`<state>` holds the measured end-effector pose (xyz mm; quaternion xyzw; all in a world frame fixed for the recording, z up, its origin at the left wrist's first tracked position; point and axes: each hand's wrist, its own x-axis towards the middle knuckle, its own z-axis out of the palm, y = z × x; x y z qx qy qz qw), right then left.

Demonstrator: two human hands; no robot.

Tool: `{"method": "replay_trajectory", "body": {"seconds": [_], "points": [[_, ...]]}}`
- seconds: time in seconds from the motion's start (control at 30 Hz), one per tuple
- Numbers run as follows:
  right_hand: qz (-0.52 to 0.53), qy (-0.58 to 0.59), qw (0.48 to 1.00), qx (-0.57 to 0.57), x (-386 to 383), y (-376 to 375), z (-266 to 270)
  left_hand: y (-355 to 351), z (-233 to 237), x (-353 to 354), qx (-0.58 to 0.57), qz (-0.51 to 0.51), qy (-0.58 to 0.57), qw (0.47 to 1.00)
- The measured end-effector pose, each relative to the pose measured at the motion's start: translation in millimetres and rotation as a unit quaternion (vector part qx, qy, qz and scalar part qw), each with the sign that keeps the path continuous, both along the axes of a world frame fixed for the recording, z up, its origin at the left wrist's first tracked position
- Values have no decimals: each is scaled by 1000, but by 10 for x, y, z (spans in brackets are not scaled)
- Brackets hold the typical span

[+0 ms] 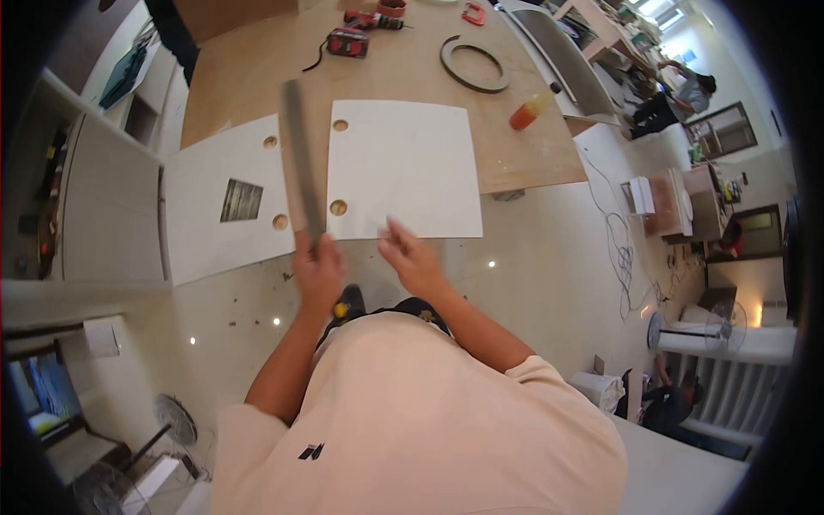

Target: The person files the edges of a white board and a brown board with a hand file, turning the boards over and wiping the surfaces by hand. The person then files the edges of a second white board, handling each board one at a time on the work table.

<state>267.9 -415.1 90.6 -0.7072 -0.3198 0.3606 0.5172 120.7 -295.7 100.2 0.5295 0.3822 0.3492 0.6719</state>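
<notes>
A long, narrow grey strip (302,159), blurred by motion, stands out from my left hand (318,273), whose fingers are closed round its lower end. My right hand (410,257) is near the front edge of the right white panel (403,167); its fingers are smeared, and I cannot make out whether it holds anything. The right panel has two round holes along its left side. The left white panel (193,202) has two round holes on its right side and a dark striped rectangular piece (242,200) on it. The strip passes over the gap between the panels.
On the wooden table (532,163) are a red drill (348,43), a coiled edging strip (475,69) and a bottle of orange liquid (525,113). A cabinet (112,197) stands at left. Cables (620,249) lie on the floor at right. Two people (687,94) are farther off at right.
</notes>
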Motion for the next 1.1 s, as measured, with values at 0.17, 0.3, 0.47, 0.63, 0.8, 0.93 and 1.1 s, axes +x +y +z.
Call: {"method": "replay_trajectory", "body": {"seconds": [0.17,0.3,0.47,0.63,0.8,0.93,1.1], "points": [[-269,394,876,-71,240,-347,-803,292,18,-713,133,85,13,987],[-383,466,791,102,655,-197,-1106,293,-108,-1012,157,143,79,974],[-352,413,837,68,1048,-257,-1128,-26,-69,-985,53,157,108,980],[-312,416,852,50,1503,-326,-1089,-454,-4,-725,81,136,99,982],[-238,427,872,38,1753,-399,-1087,-823,0,-250,45,118,123,984],[-214,474,851,79,1816,-429,-1174,-1103,-167,-45,50,131,121,983],[-229,497,833,84,1788,-380,-1147,-1430,-120,-10,33,155,249,955]]}}
